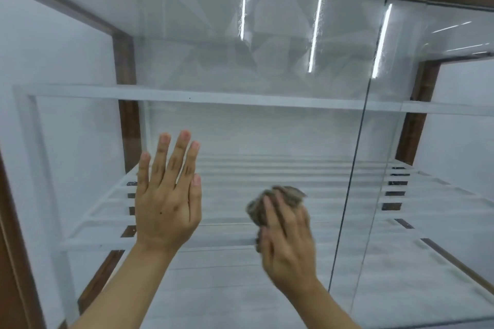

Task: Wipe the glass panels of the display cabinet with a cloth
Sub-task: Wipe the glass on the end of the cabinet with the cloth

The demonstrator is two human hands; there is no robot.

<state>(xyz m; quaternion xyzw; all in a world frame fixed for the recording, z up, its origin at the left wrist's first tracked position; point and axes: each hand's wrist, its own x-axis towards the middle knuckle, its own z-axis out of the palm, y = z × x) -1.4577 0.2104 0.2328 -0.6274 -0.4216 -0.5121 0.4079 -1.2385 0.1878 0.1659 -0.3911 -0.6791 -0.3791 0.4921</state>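
Mid-wipe: right hand [287, 238] clamps the crumpled cloth [270, 204] against the glass panel [240, 128]; left hand [167, 195], fingers spread, braces beside it; next, unwiped glass above.

- Two bare hands: left hand [167, 201], right hand [287, 246].
- One bunched cloth [275, 201], blurred.
- Two glass panels: left panel [240, 128], right panel [433, 141].
- Three bright light strips [315, 33] reflected, perhaps more faintly at far right.
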